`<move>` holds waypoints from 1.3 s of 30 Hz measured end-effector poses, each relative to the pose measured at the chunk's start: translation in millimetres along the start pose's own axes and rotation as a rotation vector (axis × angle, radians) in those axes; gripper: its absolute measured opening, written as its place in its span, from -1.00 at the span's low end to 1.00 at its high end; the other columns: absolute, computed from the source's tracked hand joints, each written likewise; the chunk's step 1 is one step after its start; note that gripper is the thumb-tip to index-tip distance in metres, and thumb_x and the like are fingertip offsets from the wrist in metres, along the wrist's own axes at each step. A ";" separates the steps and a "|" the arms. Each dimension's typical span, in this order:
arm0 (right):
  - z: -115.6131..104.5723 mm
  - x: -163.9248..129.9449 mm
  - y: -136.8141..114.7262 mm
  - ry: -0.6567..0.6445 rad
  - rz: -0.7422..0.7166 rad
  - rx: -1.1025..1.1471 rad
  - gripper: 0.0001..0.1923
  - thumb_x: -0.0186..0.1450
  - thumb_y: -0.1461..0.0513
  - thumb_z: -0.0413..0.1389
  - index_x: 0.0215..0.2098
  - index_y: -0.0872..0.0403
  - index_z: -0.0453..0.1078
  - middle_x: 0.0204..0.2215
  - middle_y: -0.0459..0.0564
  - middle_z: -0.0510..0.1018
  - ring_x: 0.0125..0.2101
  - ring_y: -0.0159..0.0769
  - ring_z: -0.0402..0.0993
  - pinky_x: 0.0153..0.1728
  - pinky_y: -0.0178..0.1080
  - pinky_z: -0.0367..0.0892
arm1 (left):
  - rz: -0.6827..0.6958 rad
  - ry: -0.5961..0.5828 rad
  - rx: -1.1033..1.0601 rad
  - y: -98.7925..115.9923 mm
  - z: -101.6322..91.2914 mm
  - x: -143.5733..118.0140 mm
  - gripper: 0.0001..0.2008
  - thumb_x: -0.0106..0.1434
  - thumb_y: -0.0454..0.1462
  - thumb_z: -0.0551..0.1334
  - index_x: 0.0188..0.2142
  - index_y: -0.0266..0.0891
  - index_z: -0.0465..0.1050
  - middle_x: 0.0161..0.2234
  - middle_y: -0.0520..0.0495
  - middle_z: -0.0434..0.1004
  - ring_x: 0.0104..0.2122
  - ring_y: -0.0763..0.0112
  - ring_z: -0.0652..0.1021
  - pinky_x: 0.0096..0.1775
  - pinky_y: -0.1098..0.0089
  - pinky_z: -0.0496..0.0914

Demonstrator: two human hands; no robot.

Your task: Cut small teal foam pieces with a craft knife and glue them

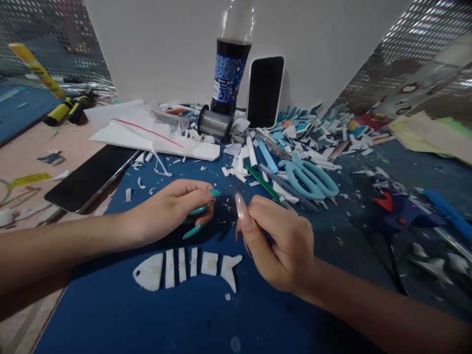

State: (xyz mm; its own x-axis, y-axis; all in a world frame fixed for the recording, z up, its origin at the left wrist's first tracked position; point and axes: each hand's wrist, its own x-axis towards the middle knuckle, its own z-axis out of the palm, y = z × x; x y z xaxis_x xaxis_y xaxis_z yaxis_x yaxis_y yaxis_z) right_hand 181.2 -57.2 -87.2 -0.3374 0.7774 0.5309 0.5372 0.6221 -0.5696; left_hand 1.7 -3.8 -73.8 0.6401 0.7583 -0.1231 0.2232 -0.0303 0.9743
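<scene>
Blue matting on the bench (pixel 121 314) is carrying a white segmented fish cutout (pixel 186 269), lying lengthwise left to right, head pointing left. Just beyond it, the left hand (pixel 173 209) and right hand (pixel 278 241) are being held with grips pinched; whatever is being grasped cannot be told.

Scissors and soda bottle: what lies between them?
Head view: between the blue scissors and the soda bottle lie white foam scraps, a white stick, a blue stick and a black phone.

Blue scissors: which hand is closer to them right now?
Right. The right hand sits just below and left of the blue scissors; the left hand is farther left, across the blue mat.
</scene>
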 end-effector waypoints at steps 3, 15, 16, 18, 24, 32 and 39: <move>0.1 0.0 0.3 0.004 0.017 0.005 -0.60 0.32 0.35 -0.07 -0.68 0.08 0.13 -0.72 -0.11 0.23 -0.64 -0.44 0.16 -0.57 -0.29 0.08 | 0.018 0.074 -0.041 -1.3 -5.3 2.0 -0.60 0.29 -0.30 -0.02 -0.68 -0.26 0.21 -0.69 0.06 0.23 -0.70 0.60 0.21 -0.65 0.52 0.16; -0.3 -0.6 2.4 0.020 0.024 0.013 -0.61 0.32 0.36 -0.07 -0.67 0.08 0.12 -0.73 -0.12 0.23 -0.63 -0.44 0.17 -0.55 -0.29 0.08 | -0.142 0.211 -0.427 -5.0 11.2 -5.9 -0.75 0.26 -0.29 0.13 -0.56 -0.29 0.27 -0.63 0.12 0.30 -0.62 0.70 0.27 -0.57 0.66 0.17; -0.2 -0.5 2.4 0.011 0.017 0.005 -0.62 0.32 0.36 -0.06 -0.66 0.09 0.13 -0.73 -0.13 0.22 -0.63 -0.44 0.16 -0.55 -0.29 0.07 | -0.137 0.176 -0.431 -5.5 12.5 -6.7 -0.75 0.26 -0.28 0.12 -0.55 -0.29 0.27 -0.63 0.13 0.29 -0.62 0.70 0.26 -0.58 0.66 0.15; 0.0 0.3 2.8 -0.013 0.003 -0.001 -0.64 0.32 0.36 -0.07 -0.64 0.09 0.15 -0.72 -0.13 0.21 -0.63 -0.44 0.14 -0.56 -0.30 0.07 | -0.120 0.125 -0.417 -6.3 13.6 -7.7 -0.75 0.28 -0.27 0.11 -0.52 -0.30 0.28 -0.62 0.14 0.28 -0.62 0.71 0.25 -0.59 0.66 0.14; 1.5 1.5 3.9 -0.030 -0.017 0.018 -0.66 0.31 0.38 -0.07 -0.63 0.09 0.17 -0.70 -0.12 0.22 -0.62 -0.44 0.14 -0.55 -0.31 0.07 | -0.069 0.095 -0.370 -8.3 12.6 -8.4 -0.75 0.31 -0.27 0.08 -0.49 -0.31 0.28 -0.61 0.15 0.24 -0.60 0.70 0.24 -0.57 0.64 0.14; 2.2 1.5 2.8 -0.037 -0.029 0.015 -0.66 0.32 0.38 -0.08 -0.61 0.10 0.17 -0.69 -0.11 0.24 -0.61 -0.44 0.14 -0.55 -0.32 0.08 | -0.048 0.084 -0.340 -9.9 13.1 -7.6 -0.76 0.31 -0.26 0.09 -0.47 -0.31 0.29 -0.59 0.15 0.24 -0.59 0.69 0.24 -0.55 0.61 0.14; 2.1 1.1 3.6 -0.032 -0.043 0.014 -0.65 0.33 0.37 -0.08 -0.62 0.09 0.14 -0.70 -0.12 0.23 -0.62 -0.45 0.13 -0.55 -0.32 0.09 | -0.039 0.064 -0.342 -9.1 12.5 -7.6 -0.76 0.31 -0.27 0.08 -0.49 -0.31 0.27 -0.59 0.14 0.24 -0.58 0.69 0.25 -0.54 0.60 0.14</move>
State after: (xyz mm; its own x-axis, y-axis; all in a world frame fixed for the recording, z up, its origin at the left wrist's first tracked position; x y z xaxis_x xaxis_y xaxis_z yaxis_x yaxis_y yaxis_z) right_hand 181.1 -53.8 -90.0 -0.3849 0.7521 0.5350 0.5107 0.6564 -0.5553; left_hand 4.0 -17.5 -84.1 0.5860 0.7943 -0.1603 -0.0197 0.2117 0.9771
